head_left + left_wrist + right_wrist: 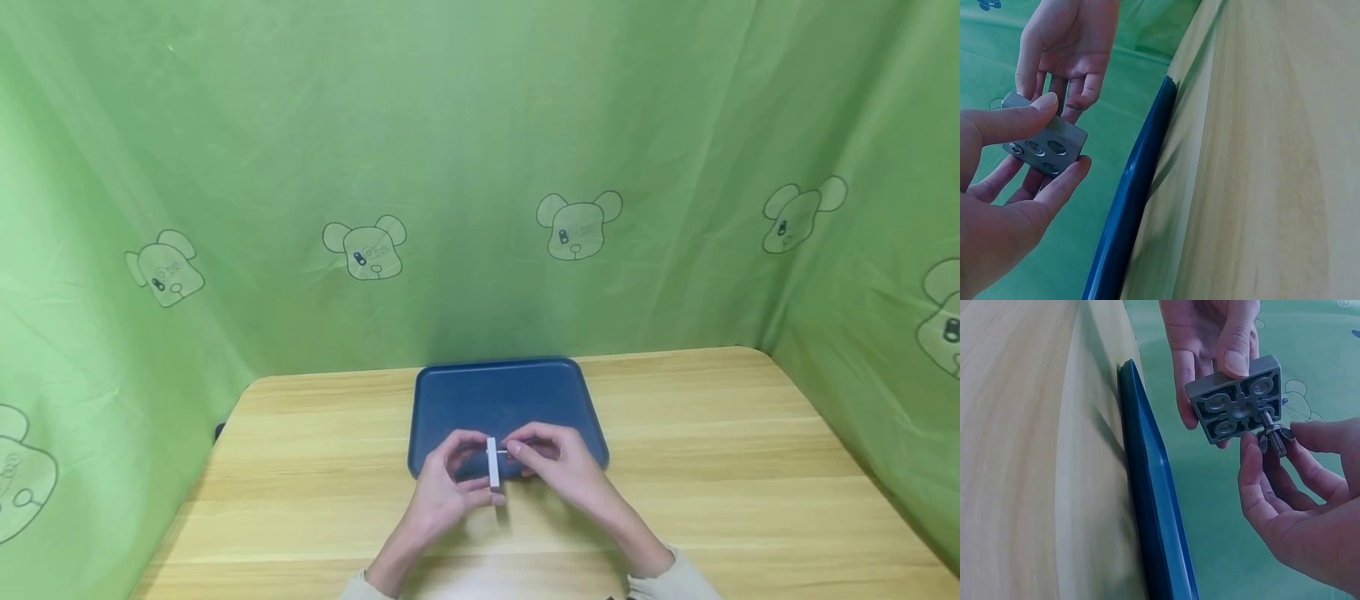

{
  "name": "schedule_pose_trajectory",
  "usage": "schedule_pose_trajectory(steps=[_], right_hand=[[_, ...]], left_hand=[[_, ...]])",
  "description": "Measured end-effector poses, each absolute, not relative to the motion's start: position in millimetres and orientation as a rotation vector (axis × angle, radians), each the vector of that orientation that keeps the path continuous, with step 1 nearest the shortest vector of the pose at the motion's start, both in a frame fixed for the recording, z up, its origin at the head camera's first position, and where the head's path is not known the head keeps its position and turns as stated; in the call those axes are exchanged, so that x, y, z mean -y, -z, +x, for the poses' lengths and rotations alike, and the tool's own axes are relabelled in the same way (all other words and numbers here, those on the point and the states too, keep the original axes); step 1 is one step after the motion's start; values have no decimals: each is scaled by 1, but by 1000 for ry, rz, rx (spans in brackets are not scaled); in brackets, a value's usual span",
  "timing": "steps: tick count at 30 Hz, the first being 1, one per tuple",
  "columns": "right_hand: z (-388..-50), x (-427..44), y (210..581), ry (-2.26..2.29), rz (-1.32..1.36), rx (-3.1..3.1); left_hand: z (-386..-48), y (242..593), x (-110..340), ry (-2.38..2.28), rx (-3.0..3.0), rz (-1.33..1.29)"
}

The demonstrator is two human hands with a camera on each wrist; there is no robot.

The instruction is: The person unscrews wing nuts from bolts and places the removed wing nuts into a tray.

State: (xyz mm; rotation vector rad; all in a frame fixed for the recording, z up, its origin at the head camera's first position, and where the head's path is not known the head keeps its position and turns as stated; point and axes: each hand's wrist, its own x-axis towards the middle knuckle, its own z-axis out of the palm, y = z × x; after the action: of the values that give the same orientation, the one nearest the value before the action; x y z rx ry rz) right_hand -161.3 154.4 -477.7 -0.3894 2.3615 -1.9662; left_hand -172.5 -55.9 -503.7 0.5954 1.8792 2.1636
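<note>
A square grey metal plate (1213,403) with several round holes is held upright above the near part of the blue tray. My left hand (442,493) grips it by its edges, thumb on one side and fingers on the other. Through one corner hole passes a threaded bolt (1279,447), sticking out toward my right. On that bolt sits a wing nut (1285,432), which my right hand (568,468) pinches between thumb and fingers. The plate's flatter face, with its hole openings, shows in the left wrist view.
Beneath the hands lies a blue tray (495,392) with a raised rim, on a light wooden table (712,450). Green curtains (480,125) printed with bear heads surround the table at the back and both sides.
</note>
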Motion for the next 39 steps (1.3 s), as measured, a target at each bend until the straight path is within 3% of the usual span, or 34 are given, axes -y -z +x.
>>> schedule_pose_trajectory(steps=[39], right_hand=[[-158,-162,476,2002,-390,-2314]], left_hand=[[-177,499,49,-2134,-1856,599]])
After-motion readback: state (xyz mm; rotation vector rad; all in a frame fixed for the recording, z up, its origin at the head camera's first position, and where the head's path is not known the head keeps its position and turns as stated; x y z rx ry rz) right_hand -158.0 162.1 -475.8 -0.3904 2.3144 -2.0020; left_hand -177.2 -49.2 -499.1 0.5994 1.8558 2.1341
